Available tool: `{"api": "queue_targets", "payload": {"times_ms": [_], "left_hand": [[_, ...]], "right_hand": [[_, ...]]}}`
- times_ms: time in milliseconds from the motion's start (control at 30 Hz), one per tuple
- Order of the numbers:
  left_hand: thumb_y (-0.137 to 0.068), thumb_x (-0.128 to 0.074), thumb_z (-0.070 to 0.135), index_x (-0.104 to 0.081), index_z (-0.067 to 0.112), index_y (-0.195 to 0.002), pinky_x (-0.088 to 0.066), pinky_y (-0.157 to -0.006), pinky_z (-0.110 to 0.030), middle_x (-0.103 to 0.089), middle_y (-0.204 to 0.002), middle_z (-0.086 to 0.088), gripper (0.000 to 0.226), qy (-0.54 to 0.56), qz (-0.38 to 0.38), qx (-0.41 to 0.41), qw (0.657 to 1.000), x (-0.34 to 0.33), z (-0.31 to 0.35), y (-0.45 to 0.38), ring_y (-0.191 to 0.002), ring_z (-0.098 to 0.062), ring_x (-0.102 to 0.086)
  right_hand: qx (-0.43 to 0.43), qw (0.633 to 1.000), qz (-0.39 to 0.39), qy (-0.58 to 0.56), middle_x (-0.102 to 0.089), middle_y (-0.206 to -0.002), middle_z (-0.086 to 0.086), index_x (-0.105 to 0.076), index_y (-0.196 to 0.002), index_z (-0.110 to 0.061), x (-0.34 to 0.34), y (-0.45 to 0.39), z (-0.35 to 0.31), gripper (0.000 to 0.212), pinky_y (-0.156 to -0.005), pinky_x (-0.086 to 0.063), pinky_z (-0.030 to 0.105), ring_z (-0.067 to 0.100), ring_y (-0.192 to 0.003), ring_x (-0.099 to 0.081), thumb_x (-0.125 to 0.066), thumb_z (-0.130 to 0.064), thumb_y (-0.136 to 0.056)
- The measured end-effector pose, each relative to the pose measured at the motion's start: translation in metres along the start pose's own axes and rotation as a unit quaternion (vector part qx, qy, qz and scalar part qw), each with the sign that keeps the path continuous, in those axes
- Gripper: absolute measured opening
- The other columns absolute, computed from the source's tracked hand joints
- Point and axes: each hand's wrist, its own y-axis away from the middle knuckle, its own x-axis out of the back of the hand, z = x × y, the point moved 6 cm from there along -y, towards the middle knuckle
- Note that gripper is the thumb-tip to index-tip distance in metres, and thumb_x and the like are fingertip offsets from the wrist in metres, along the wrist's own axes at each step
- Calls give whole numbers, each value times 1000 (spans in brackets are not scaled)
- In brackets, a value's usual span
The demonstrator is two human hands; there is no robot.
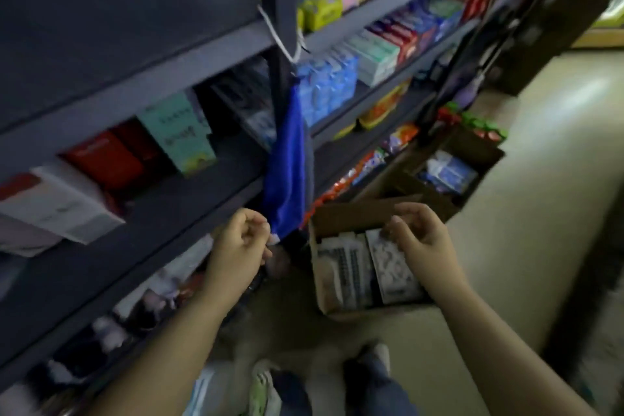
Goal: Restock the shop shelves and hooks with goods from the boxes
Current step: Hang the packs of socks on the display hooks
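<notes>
An open cardboard box [341,211] sits on the floor by the dark shelving unit [189,64]. Inside it lie flat white packs [391,267] with dark print. My right hand [422,233] hovers over the box with curled fingers, its fingertips at the top edge of one pack; the blur hides whether it grips the pack. My left hand [239,240] is raised at the shelf edge, fingers curled, pinching the lower tip of a blue cloth pouch [287,162] that hangs by a white cord [282,39] from the shelf post.
A second cardboard box [472,152] with blue-white packs stands farther along the aisle floor. The shelves carry red, white, teal and blue boxes [179,132]. Bagged snacks [364,165] line the lowest shelf. My feet [368,365] stand on the pale floor.
</notes>
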Motion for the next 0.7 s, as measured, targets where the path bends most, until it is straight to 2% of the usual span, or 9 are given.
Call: {"api": "queue_targets", "payload": {"times_ms": [100,167,300,433,533,700], "left_hand": [[-96,-51,12,-52,25,-81,-44,-53,-28,-63,-76,-5,19,-14,-12,45,999,-51,-30,-13,-56,-12,-56],[-95,-50,12,-51,26,-82,-45,-55,-28,-63,-79,-6,19,-26,-21,79,996,-86,-49,-20,-59,-16,-57],[-97,-48,11,-50,21,-86,-48,-60,-29,-61,-84,-8,15,-30,-31,149,988,-163,-90,-26,-65,-18,-58],[-96,-49,10,-50,20,-85,-51,-74,-42,-60,-83,-8,15,-46,-44,219,974,-232,-143,-33,-67,-20,-58],[-96,-49,8,-49,20,-83,-49,-75,-42,-58,-85,-11,18,-56,-40,260,963,-265,-190,-47,-64,-19,-56],[-96,-48,8,-48,21,-82,-46,-69,-32,-56,-84,-7,19,-81,-32,280,956,-298,-276,-89,-66,-20,-56]], "right_hand": [[-72,997,4,15,-65,-81,-4,-58,-94,-37,32,-8,63,14,-69,-53,32,11,-76,-64,-61,-24,-91],[-118,992,-16,30,-66,-90,-3,-58,-102,-31,48,-16,104,11,-70,-55,32,11,-81,-65,-59,-26,-92],[-193,978,-58,56,-65,-99,-2,-56,-114,-23,75,-37,184,22,-75,-56,33,12,-87,-65,-57,-29,-93],[-261,959,-94,59,-64,-96,0,-55,-113,-22,89,-56,260,20,-63,-49,22,13,-84,-63,-57,-25,-93],[-291,945,-119,88,-63,-94,-2,-55,-110,-22,82,-73,319,18,-61,-44,17,8,-82,-61,-58,-23,-93],[-328,920,-171,126,-57,-91,-12,-52,-111,-24,35,-97,421,17,-65,-47,18,2,-83,-57,-56,-24,-94]]}}
